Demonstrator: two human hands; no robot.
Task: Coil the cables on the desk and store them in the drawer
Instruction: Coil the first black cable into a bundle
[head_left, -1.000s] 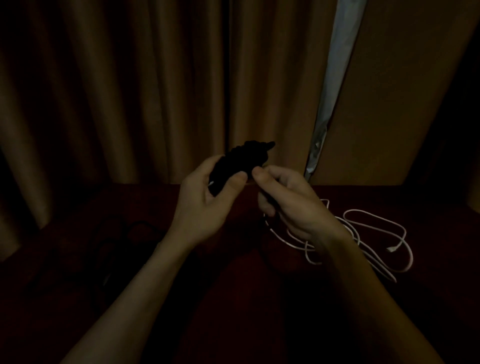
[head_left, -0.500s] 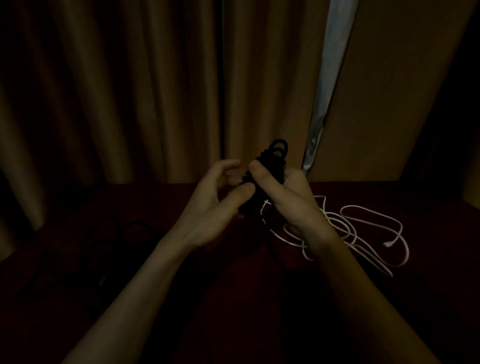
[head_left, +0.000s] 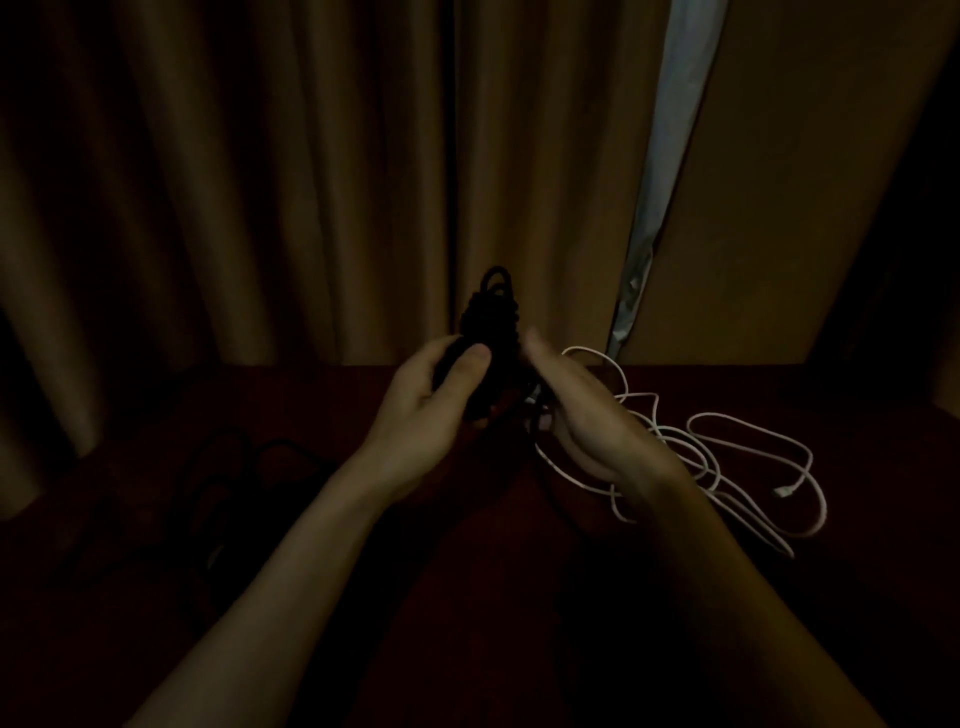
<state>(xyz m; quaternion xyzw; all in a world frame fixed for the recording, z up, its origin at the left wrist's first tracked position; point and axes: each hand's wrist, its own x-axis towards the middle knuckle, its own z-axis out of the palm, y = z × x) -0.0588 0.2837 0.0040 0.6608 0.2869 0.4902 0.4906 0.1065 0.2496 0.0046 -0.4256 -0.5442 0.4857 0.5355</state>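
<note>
A coiled black cable (head_left: 491, 317) stands upright between my hands, above the dark red desk (head_left: 467, 597). My left hand (head_left: 431, 410) grips its lower part, thumb pressed on the front. My right hand (head_left: 582, 415) is curled against the bundle's right side; its fingers are hidden, so its hold on the cable is unclear. A loose white cable (head_left: 727, 467) lies tangled on the desk to the right, partly behind my right wrist. No drawer is visible.
Another dark cable (head_left: 234, 467) lies loosely on the desk at the left, hard to make out in the dim light. Brown curtains (head_left: 260, 182) hang behind the desk, with a pale gap (head_left: 670, 130) at the right.
The black bundle has turned from lying sideways in my left hand to upright. My left thumb has closed on it again, and both hands have shifted slightly.
</note>
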